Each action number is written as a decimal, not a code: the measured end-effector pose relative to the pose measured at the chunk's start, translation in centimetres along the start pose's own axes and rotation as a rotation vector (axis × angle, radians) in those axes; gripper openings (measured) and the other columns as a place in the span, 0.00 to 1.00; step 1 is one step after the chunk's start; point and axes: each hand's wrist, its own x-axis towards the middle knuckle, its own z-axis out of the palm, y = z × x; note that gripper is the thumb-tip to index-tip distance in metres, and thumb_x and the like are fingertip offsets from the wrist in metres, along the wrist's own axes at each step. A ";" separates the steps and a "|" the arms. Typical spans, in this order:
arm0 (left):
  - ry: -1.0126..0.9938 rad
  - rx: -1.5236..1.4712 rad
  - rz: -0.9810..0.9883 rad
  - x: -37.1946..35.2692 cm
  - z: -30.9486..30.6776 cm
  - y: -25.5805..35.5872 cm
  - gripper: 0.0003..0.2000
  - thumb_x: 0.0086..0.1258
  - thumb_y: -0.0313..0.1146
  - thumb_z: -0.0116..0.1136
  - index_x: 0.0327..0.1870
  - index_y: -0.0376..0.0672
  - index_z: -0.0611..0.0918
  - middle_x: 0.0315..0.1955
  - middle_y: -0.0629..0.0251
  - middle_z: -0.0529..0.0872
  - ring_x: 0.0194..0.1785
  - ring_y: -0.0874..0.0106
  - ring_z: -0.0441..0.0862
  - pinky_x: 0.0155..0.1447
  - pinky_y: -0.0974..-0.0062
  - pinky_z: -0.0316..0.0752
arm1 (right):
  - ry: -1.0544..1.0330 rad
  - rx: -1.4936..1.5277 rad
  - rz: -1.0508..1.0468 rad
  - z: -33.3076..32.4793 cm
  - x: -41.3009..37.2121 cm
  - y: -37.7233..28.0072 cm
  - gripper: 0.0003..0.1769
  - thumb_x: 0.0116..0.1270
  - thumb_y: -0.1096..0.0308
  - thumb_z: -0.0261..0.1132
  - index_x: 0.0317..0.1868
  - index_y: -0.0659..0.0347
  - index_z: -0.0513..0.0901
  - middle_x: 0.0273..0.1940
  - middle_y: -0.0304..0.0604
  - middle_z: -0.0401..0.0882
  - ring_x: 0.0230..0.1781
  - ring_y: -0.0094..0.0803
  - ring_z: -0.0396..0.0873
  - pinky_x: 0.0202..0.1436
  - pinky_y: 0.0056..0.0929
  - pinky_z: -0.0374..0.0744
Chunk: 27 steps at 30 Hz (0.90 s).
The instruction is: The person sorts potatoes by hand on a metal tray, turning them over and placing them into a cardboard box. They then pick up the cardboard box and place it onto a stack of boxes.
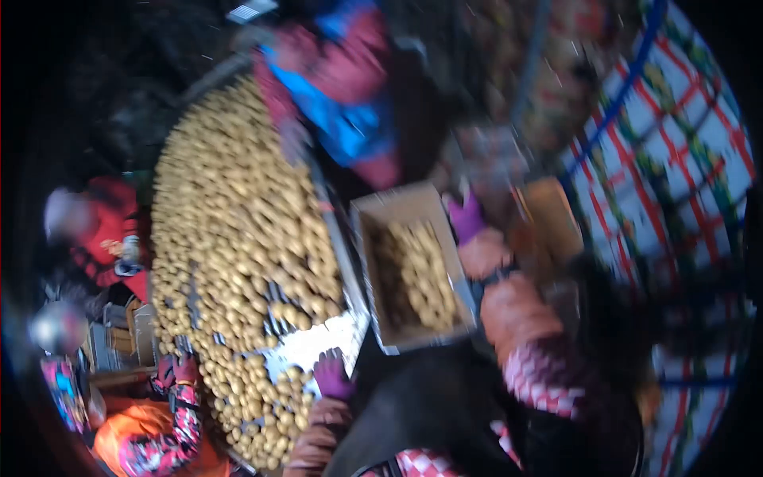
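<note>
My left hand, in a purple glove with dark fingertips, is at the near edge of a sorting table beside loose potatoes. Its fingers look stretched out, with nothing visible in them. My right hand, gloved the same way, is at the right side of a cardboard box. Its fingers appear spread; blur hides whether they touch the box wall. Potatoes lie inside the box, which stands just right of the table's metal rim.
Potatoes cover most of the long table. A person in a blue apron works at its far right; others, in red and orange, are along the left. An orange-brown carton and white-red patterned sacks stand to the right.
</note>
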 end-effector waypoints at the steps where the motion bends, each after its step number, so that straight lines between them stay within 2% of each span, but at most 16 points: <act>1: -0.056 -0.037 -0.066 0.3 -1.1 1.0 0.44 0.48 0.44 0.72 0.69 0.43 0.65 0.64 0.47 0.69 0.68 0.46 0.63 0.68 0.46 0.56 | -0.003 0.022 0.219 -3.6 -1.9 1.9 0.40 0.59 0.58 0.68 0.70 0.60 0.64 0.63 0.62 0.70 0.64 0.55 0.68 0.66 0.42 0.70; 3: -0.102 -0.016 -0.043 1.3 -2.1 1.5 0.45 0.46 0.41 0.74 0.70 0.44 0.65 0.65 0.49 0.68 0.70 0.48 0.62 0.71 0.49 0.54 | 0.086 -0.443 0.289 -9.0 -3.9 8.0 0.43 0.56 0.56 0.70 0.70 0.60 0.63 0.65 0.60 0.68 0.65 0.54 0.67 0.66 0.43 0.69; 4: -0.115 0.011 -0.035 1.2 -1.9 1.3 0.44 0.47 0.42 0.73 0.69 0.43 0.65 0.66 0.50 0.68 0.70 0.49 0.62 0.71 0.49 0.55 | 0.099 -0.548 0.436 -11.9 -4.2 8.7 0.42 0.56 0.56 0.70 0.69 0.61 0.65 0.64 0.60 0.68 0.66 0.53 0.67 0.67 0.43 0.68; 6: -0.094 -0.026 0.018 1.3 -1.6 1.0 0.43 0.49 0.43 0.71 0.69 0.42 0.65 0.66 0.50 0.68 0.70 0.49 0.62 0.70 0.49 0.55 | 0.234 -0.561 0.414 -16.1 -4.2 15.1 0.39 0.57 0.53 0.68 0.65 0.62 0.68 0.63 0.58 0.69 0.64 0.52 0.68 0.67 0.43 0.67; 7: -0.104 -0.015 0.037 1.2 -1.5 0.7 0.42 0.51 0.44 0.69 0.69 0.40 0.65 0.66 0.50 0.68 0.70 0.49 0.62 0.70 0.49 0.56 | 0.305 -0.662 0.460 -17.7 -3.7 16.2 0.40 0.57 0.49 0.67 0.65 0.62 0.68 0.64 0.58 0.68 0.65 0.54 0.66 0.69 0.46 0.65; 10: -0.115 0.003 0.046 1.6 -1.4 1.1 0.42 0.51 0.41 0.70 0.69 0.39 0.64 0.66 0.49 0.67 0.70 0.49 0.62 0.71 0.51 0.55 | 0.385 -0.898 0.398 -21.8 -3.1 20.2 0.43 0.58 0.42 0.64 0.66 0.62 0.68 0.67 0.60 0.64 0.69 0.55 0.62 0.71 0.49 0.61; 11: -0.159 -0.001 0.026 1.8 -1.8 1.4 0.42 0.50 0.39 0.70 0.69 0.38 0.64 0.66 0.48 0.67 0.70 0.49 0.62 0.72 0.51 0.55 | 0.149 -1.087 0.390 -21.0 -3.0 33.6 0.44 0.58 0.37 0.60 0.67 0.59 0.67 0.70 0.59 0.60 0.71 0.52 0.58 0.72 0.50 0.59; 12: -0.199 0.013 -0.020 1.8 -2.1 1.9 0.43 0.49 0.36 0.70 0.69 0.38 0.63 0.66 0.48 0.67 0.69 0.49 0.62 0.72 0.51 0.56 | 0.081 -1.035 0.308 -21.1 -4.1 33.9 0.42 0.59 0.38 0.60 0.66 0.58 0.69 0.68 0.58 0.63 0.69 0.53 0.61 0.71 0.50 0.60; 14: -0.162 0.030 0.006 1.7 -1.7 1.9 0.44 0.46 0.34 0.71 0.69 0.37 0.63 0.66 0.48 0.68 0.69 0.49 0.63 0.72 0.52 0.57 | -0.050 -0.908 0.131 -20.0 -3.6 27.5 0.39 0.59 0.40 0.61 0.64 0.56 0.71 0.64 0.56 0.69 0.66 0.54 0.66 0.68 0.48 0.63; 15: -0.164 0.034 0.007 1.5 -1.6 1.7 0.45 0.46 0.34 0.72 0.69 0.37 0.63 0.65 0.48 0.68 0.69 0.49 0.64 0.71 0.52 0.57 | -0.270 -0.599 0.735 -20.7 -1.9 23.2 0.35 0.60 0.40 0.61 0.61 0.56 0.74 0.62 0.55 0.71 0.66 0.53 0.66 0.66 0.49 0.64; 18: -0.154 0.051 -0.003 1.2 -1.1 1.1 0.45 0.45 0.35 0.73 0.68 0.38 0.63 0.65 0.48 0.69 0.68 0.50 0.65 0.71 0.52 0.58 | 0.019 -0.629 0.145 -16.5 -3.2 16.2 0.34 0.59 0.41 0.61 0.59 0.54 0.75 0.63 0.51 0.71 0.66 0.51 0.66 0.67 0.51 0.63; 19: -0.161 0.058 -0.008 1.1 -1.1 1.0 0.45 0.45 0.35 0.73 0.68 0.38 0.63 0.65 0.48 0.69 0.68 0.50 0.65 0.71 0.52 0.59 | -0.263 -0.715 0.157 -14.5 -4.1 15.7 0.33 0.57 0.44 0.63 0.59 0.54 0.75 0.62 0.50 0.72 0.65 0.49 0.68 0.67 0.52 0.63; 22: -0.146 0.083 -0.011 0.8 -0.8 0.9 0.45 0.45 0.37 0.74 0.68 0.38 0.64 0.63 0.49 0.70 0.66 0.50 0.67 0.69 0.52 0.60 | -0.554 -1.098 -0.168 -10.7 -6.4 24.7 0.33 0.57 0.51 0.67 0.62 0.54 0.73 0.62 0.54 0.71 0.65 0.48 0.67 0.69 0.54 0.60; 24: -0.051 0.089 0.031 0.5 -0.4 0.8 0.45 0.44 0.37 0.75 0.67 0.38 0.65 0.60 0.50 0.73 0.64 0.51 0.69 0.68 0.52 0.62 | -0.101 -0.714 -0.036 -13.0 -5.2 20.4 0.33 0.58 0.52 0.67 0.63 0.55 0.72 0.64 0.55 0.69 0.66 0.49 0.66 0.69 0.51 0.61; 26: -0.078 0.089 0.000 0.5 -0.9 1.2 0.45 0.44 0.38 0.76 0.66 0.38 0.66 0.60 0.50 0.73 0.63 0.52 0.70 0.67 0.52 0.62 | -0.034 -0.524 0.346 -18.4 -1.3 18.7 0.39 0.60 0.45 0.63 0.66 0.58 0.70 0.68 0.55 0.65 0.72 0.51 0.57 0.75 0.41 0.56; 27: -0.089 0.085 -0.010 0.3 -0.9 1.1 0.44 0.44 0.38 0.76 0.66 0.38 0.66 0.60 0.50 0.74 0.63 0.52 0.70 0.67 0.52 0.62 | 0.078 -0.650 0.348 -20.3 -1.1 20.9 0.36 0.60 0.46 0.63 0.64 0.58 0.72 0.66 0.57 0.67 0.70 0.51 0.61 0.72 0.42 0.60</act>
